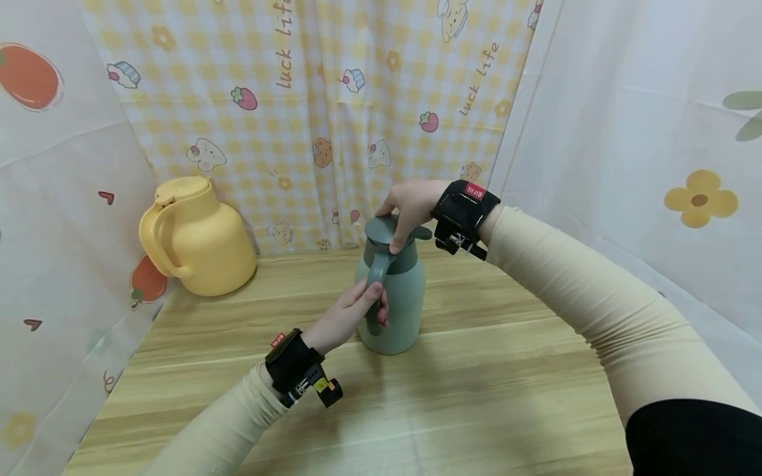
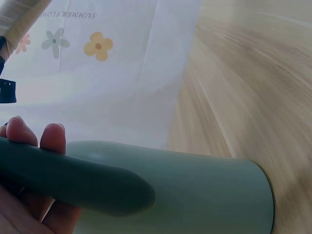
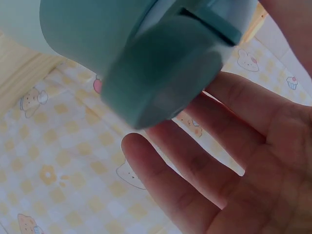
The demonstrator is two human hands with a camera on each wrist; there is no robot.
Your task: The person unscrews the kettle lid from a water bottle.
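Left hand (image 1: 351, 311) wraps its fingers (image 2: 52, 137) round the handle (image 1: 376, 277) of the green jug (image 1: 395, 297), a firm closed grip. Right hand (image 1: 411, 205) sits on top of the jug's lid (image 1: 381, 231), thumb down the near side of the lid, other fingers (image 3: 204, 165) fairly straight and spread over its far edge; whether they press the lid, can't tell. Jug stands upright mid-table on the wooden table (image 1: 476, 396), toward the back. Yellow jug (image 1: 196, 238) stands well apart at the back left corner, against the curtains. Checked yellow curtain (image 1: 333, 99) hangs behind, white flower curtain (image 1: 655, 165) to the right, fruit-print curtain (image 1: 53, 198) to the left. Both wrists wear black camera straps.
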